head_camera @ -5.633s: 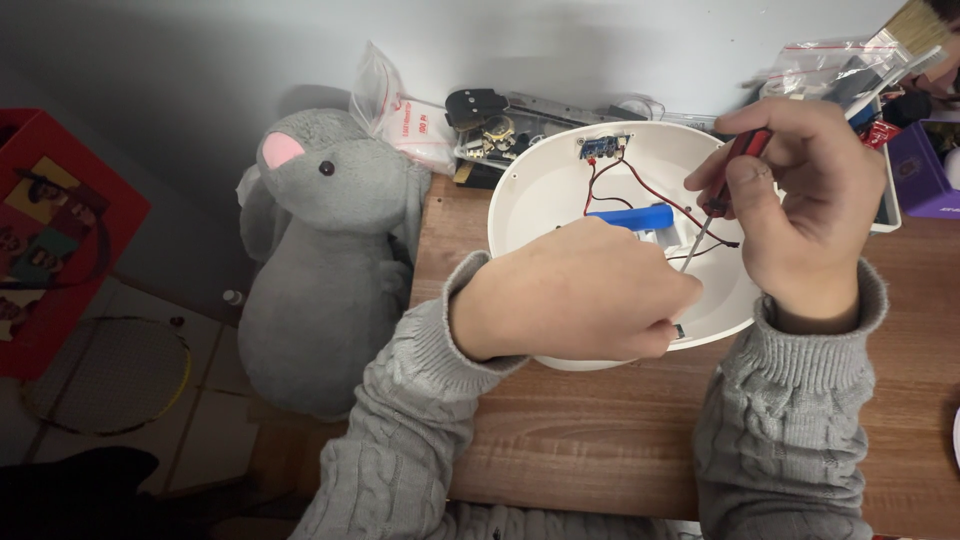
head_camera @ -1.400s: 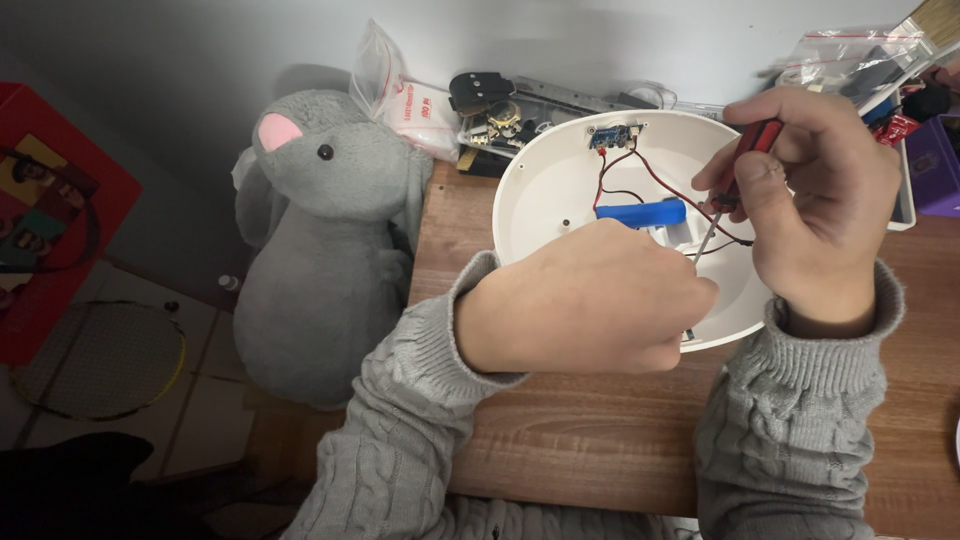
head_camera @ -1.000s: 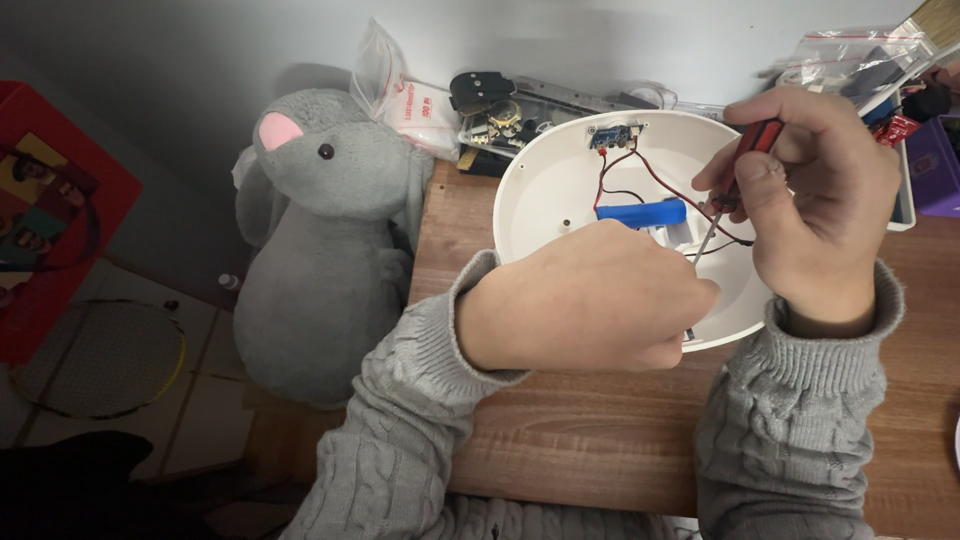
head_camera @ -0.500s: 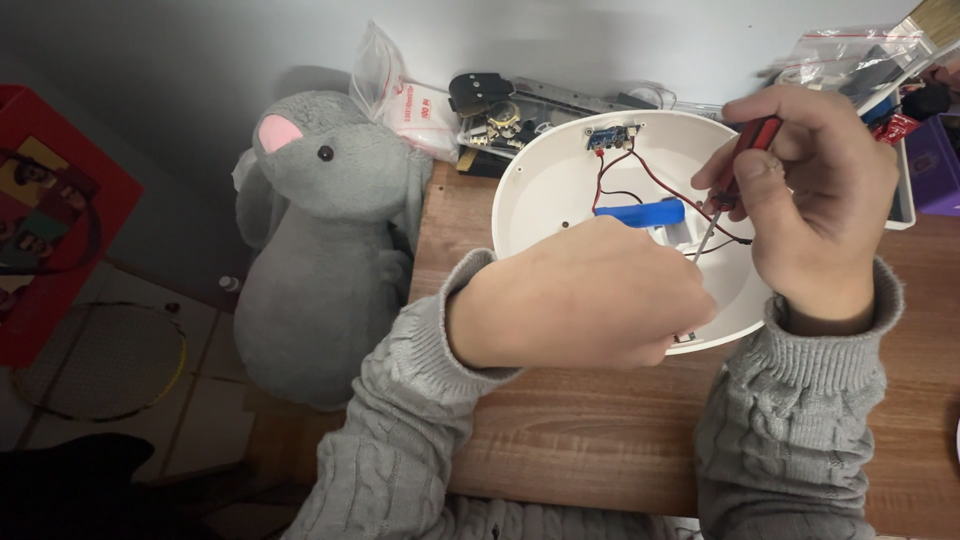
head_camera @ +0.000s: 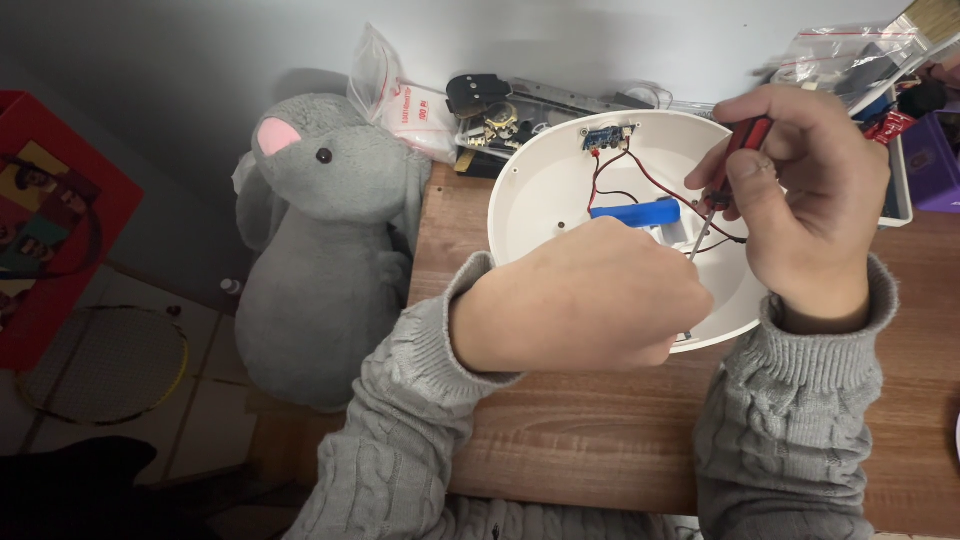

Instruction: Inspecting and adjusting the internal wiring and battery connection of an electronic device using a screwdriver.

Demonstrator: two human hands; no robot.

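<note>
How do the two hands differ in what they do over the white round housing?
The right hand grips a screwdriver with a red and black handle, its shaft angled down into the white round housing; the left hand holds no visible tool and rests curled over the housing's near side. The right hand is raised; the left hand lies lower and hides the shaft's tip. Both wear grey knitted sleeves.
</note>
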